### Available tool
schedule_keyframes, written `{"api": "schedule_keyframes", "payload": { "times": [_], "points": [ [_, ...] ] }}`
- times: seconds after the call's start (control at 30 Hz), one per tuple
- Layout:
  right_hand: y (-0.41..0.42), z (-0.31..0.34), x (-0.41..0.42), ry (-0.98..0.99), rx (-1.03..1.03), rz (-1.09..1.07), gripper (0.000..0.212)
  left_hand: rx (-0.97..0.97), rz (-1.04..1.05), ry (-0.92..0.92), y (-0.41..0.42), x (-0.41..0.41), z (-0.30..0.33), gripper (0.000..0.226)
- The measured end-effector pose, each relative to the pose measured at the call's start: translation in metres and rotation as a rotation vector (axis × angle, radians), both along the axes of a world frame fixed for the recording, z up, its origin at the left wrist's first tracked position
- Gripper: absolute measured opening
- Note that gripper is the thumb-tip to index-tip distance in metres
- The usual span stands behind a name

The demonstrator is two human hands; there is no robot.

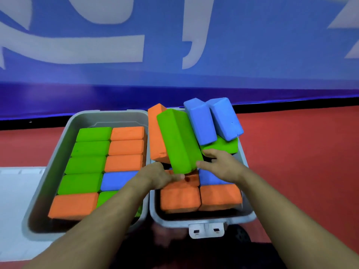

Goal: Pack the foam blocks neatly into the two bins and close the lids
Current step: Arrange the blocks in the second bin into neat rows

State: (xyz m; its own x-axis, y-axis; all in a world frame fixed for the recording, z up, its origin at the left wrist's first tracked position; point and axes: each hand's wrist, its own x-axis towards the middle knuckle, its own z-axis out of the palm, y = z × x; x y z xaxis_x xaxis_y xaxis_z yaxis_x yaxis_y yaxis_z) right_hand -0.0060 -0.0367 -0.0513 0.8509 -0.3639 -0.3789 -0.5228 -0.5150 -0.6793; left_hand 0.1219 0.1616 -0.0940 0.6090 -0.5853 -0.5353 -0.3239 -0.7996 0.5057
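Left forearm [108,214] covering near-right corner of left bin [48,167] and a green block [105,198], right bin [246,216] far wall behind tilted blocks, left hand [157,176] fingertips under green block, both arms cut by bottom edge

Leaning blocks [179,140] crowd the right bin [244,216].

You had green [88,150], orange [126,147] and blue foam blocks [200,121] in two grey bins [64,136], on a red floor [301,152] before a blue wall [252,45] with pale lettering.
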Motion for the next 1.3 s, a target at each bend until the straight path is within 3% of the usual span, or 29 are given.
{"api": "schedule_keyframes", "payload": {
  "times": [0.1,0.2,0.33,0.47,0.63,0.77,0.93,1.3],
  "points": [
    [0.016,0.020,-0.006,0.012,-0.012,0.016,0.072,-0.139,0.268,-0.069,-0.005,-0.015,0.017,0.106],
    [0.015,0.043,0.001,0.060,-0.144,0.171,0.076,-0.104,0.386,-0.129,-0.015,-0.030,0.019,0.091],
    [0.005,0.063,0.005,0.051,-0.257,0.124,0.068,-0.167,0.480,-0.001,-0.020,-0.027,-0.007,0.112],
    [-0.003,0.060,0.001,0.150,-0.221,0.143,0.059,-0.184,0.494,0.108,-0.035,-0.030,-0.010,0.120],
    [-0.007,0.054,0.008,0.163,-0.223,0.160,0.069,-0.123,0.561,0.046,-0.059,-0.037,-0.007,0.099],
    [-0.014,0.053,0.008,0.162,-0.216,0.146,0.075,-0.145,0.606,0.033,-0.069,-0.032,0.004,0.095],
    [-0.026,0.055,0.005,0.146,-0.247,0.118,0.080,-0.263,0.703,0.020,-0.056,0.005,0.042,0.093],
    [-0.016,0.059,0.021,-0.006,-0.131,0.033,0.076,-0.651,0.952,0.150,-0.022,0.039,0.112,0.052]
  ]
}}
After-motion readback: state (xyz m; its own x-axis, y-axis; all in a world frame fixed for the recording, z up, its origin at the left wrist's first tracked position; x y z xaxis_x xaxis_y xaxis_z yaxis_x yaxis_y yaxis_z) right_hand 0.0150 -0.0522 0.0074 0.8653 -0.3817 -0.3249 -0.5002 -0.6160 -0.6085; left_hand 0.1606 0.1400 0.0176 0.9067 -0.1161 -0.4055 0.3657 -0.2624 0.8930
